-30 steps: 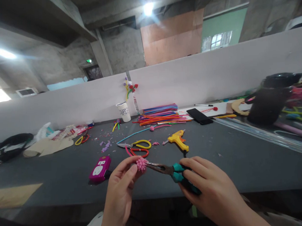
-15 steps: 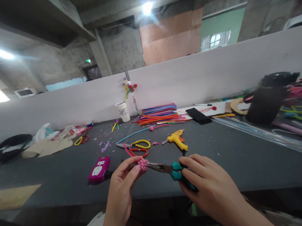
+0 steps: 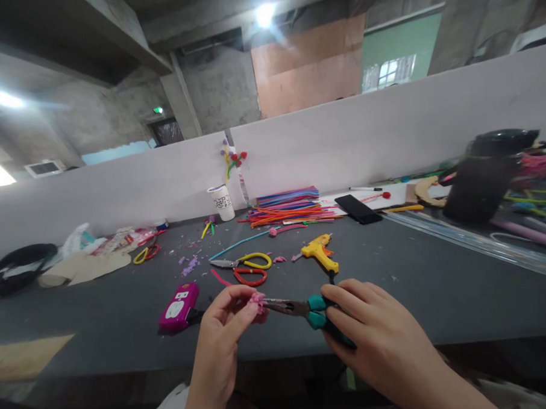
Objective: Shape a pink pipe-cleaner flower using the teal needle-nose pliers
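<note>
A: What is the left hand (image 3: 218,339) doing?

B: Its thumb and fingers are closing on a small pink pompom (image 3: 258,299), pinching it from the left side.

A: So where is the pompom sitting?

B: It is sitting in those fingertips, between the two hands, nearer to us than the scissors (image 3: 236,264) on the gray table (image 3: 462,305).

A: And the right hand (image 3: 378,329)?

B: Its fingers are wrapping around the green handles of the pliers (image 3: 296,308). The tips are reaching the pompom's right side, but I can't tell whether they are biting into it.

A: What is lying around them?

B: A yellow glue gun (image 3: 319,251) is lying right of the scissors, and a magenta box (image 3: 178,308) is resting left of the left hand.

A: Farther back?

B: Colored pipe cleaners (image 3: 288,211) are lying in a pile near the white partition (image 3: 342,142). A paper cup (image 3: 221,203) is standing left of them, and a black phone (image 3: 357,209) is lying to their right.
</note>
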A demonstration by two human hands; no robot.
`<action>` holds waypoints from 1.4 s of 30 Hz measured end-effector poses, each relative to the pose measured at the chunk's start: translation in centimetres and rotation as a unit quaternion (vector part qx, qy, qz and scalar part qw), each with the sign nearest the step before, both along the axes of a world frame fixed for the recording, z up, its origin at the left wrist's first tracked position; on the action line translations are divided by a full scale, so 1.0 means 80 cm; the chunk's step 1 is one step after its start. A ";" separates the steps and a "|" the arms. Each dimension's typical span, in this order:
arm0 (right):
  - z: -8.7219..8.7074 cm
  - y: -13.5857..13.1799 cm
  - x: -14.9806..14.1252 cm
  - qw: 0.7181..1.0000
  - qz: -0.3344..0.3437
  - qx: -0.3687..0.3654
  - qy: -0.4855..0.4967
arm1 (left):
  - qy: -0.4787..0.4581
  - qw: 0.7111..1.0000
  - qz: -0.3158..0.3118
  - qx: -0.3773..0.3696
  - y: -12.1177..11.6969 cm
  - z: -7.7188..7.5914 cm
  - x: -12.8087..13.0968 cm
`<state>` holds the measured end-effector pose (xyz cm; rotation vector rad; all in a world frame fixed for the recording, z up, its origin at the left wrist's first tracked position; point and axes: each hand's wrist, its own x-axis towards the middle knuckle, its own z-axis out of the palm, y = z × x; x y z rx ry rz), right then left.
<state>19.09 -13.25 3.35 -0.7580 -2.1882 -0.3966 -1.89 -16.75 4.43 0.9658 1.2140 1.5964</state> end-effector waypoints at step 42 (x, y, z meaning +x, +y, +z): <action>-0.001 -0.003 -0.002 1.000 -0.003 0.020 -0.004 | -0.079 0.996 0.000 -0.053 0.000 0.006 0.000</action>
